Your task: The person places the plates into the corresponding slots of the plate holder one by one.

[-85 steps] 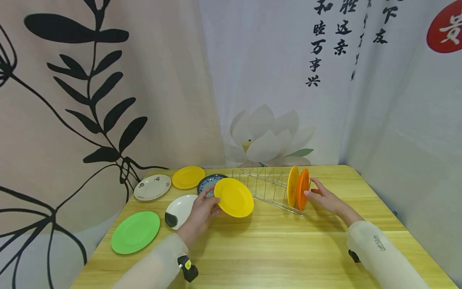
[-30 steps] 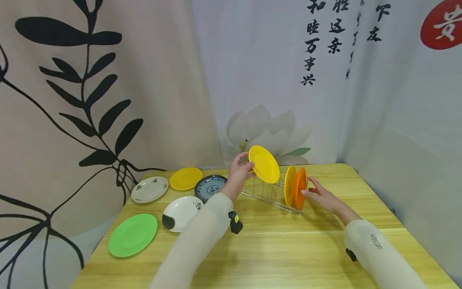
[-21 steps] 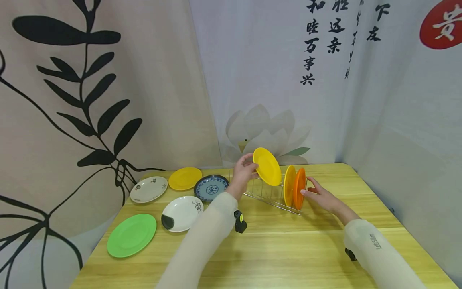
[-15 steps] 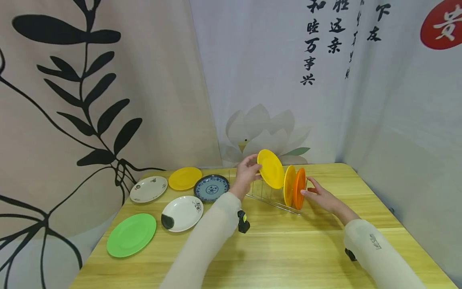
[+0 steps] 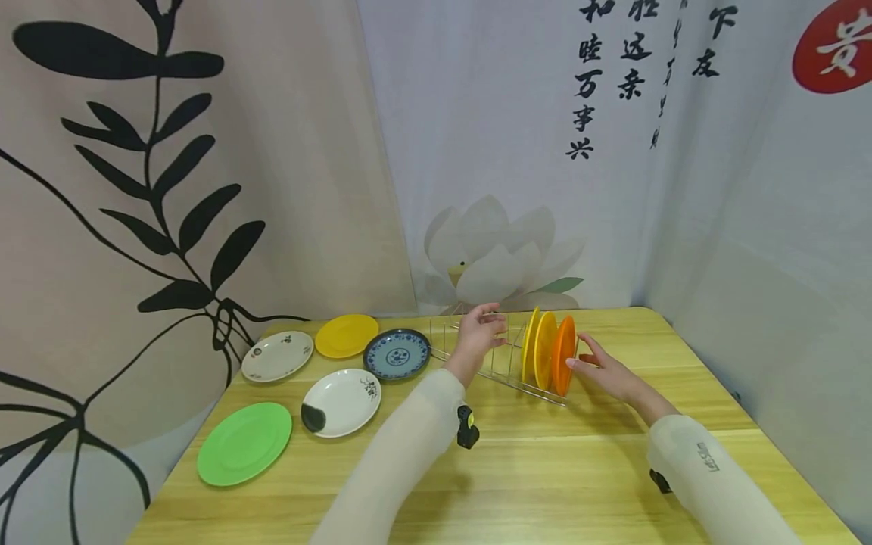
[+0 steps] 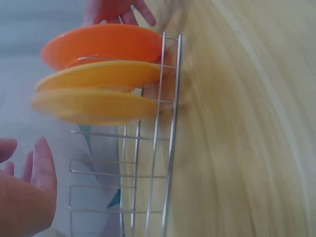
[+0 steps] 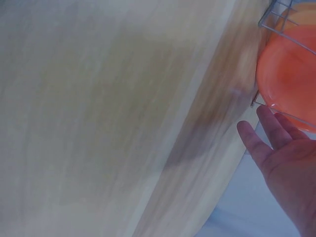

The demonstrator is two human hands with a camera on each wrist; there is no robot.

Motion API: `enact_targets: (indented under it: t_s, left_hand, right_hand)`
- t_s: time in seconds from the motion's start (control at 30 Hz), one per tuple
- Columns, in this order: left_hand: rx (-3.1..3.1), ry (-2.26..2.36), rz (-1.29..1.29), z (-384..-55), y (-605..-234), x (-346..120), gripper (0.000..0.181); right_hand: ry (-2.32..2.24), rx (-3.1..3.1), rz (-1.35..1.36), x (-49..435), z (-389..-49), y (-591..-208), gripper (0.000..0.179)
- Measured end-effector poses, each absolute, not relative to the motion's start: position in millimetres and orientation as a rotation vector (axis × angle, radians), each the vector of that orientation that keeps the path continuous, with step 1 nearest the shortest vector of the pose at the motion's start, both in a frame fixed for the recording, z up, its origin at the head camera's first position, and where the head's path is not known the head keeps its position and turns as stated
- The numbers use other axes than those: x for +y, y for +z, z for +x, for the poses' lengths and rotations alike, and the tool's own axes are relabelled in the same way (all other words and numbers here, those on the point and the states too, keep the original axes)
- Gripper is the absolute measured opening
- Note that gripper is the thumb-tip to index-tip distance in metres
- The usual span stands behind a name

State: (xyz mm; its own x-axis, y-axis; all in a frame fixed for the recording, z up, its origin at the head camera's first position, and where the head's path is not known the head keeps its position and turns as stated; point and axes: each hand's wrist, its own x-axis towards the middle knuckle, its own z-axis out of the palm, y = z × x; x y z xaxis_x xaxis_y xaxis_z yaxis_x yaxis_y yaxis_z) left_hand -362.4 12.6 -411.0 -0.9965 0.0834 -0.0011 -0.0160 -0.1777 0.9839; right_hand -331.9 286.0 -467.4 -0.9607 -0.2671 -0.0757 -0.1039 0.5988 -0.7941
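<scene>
- Plate (image 5: pixel 528 344) under inspection: yellow, on edge in the wire rack (image 6: pixel 170 143), leftmost of three upright there.
- Beside it we record the middle yellow plate (image 5: pixel 544 352), then the orange plate (image 5: pixel 562 356); whether the two yellow ones touch, we cannot tell.
- Handling: we judge it light and stiff, probably plastic, hence hard to break; its smooth face may slip under a loose pinch.
- Hold: we would favour the upper rim, thumb on one face and fingers on the other. The left face looks the freer one; the neighbour crowds the right.
- Left hand (image 5: pixel 482 337): we find it empty, fingers loosely bent, over the wires to the left of the plate, near but with a visible gap.
- Right hand (image 5: pixel 606 369): we find it with fingers spread and grasping nothing, at the rack's right end, just beside the orange plate. Contact there we cannot confirm.
- On the table (image 5: pixel 545 484) we note, lying flat to the left, the blue-patterned plate (image 5: pixel 397 354) and the green plate (image 5: pixel 245 444). We judge the former ceramic, so heavier and more fragile.
</scene>
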Motion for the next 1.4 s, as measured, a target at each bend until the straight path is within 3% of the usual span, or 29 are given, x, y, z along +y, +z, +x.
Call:
enact_targets:
  t_s: [0.8, 1.4]
  left_hand:
    - [2.022, 2.342, 0.044, -350.4, -426.7, -28.5, 0.042]
    - [1.924, 2.403, -0.098, -312.3, -422.7, -128.4, 0.048]
  right_hand:
    - [-1.275, 2.648, -0.311, 286.1, -332.3, -468.8, 0.086]
    - [-1.307, 2.642, -0.327, 286.5, -332.0, -471.5, 0.085]
